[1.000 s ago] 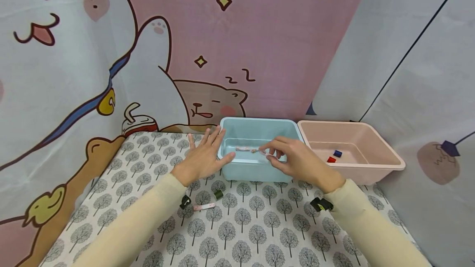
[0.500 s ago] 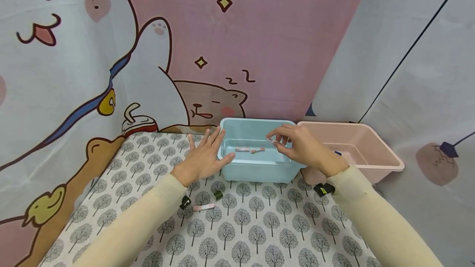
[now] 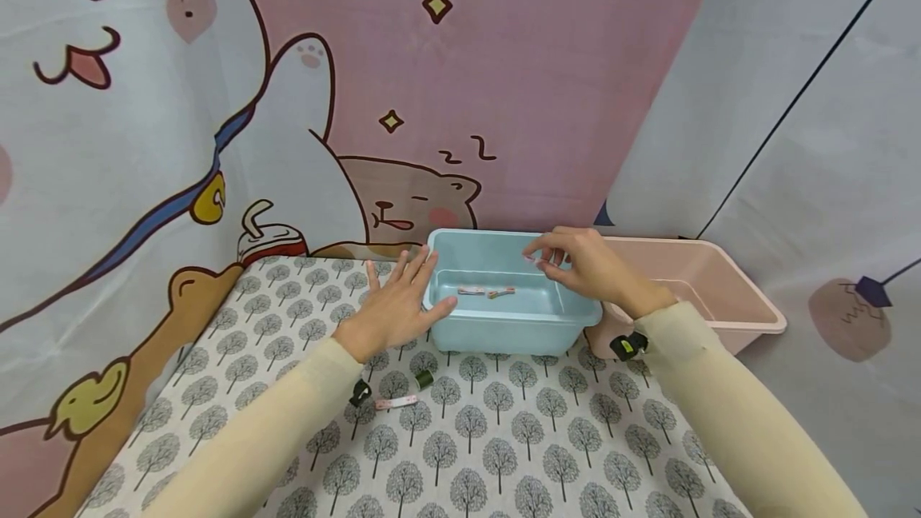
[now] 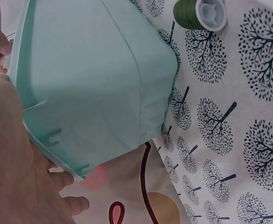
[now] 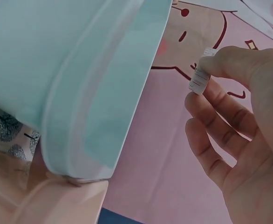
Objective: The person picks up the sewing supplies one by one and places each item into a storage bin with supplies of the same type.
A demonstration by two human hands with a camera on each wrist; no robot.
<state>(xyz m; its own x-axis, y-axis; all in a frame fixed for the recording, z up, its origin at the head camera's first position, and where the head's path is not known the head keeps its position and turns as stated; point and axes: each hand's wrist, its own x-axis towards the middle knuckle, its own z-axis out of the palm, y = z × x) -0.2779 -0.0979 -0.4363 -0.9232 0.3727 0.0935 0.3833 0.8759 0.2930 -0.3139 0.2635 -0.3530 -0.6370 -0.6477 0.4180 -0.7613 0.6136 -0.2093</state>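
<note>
My right hand pinches a small white tape measure with dark graduation lines between thumb and fingertips. It is above the right part of the light blue bin. Two narrow folded strips, one pale and one orange-and-tan, lie on that bin's floor. At the bin's left rim, my left hand has its fingers straight and spread. In the left wrist view the hand lies along the rim, part of its fingers hidden behind it.
A pink bin adjoins the blue one on the right, partly covered by my right arm. Nearer me on the tree-print cloth lie a green thread spool and a pale pink strip. A printed curtain hangs behind.
My right hand has lifted up and to the right with the tape measure, away from the strips in the blue bin. My left hand has stayed at the rim.
</note>
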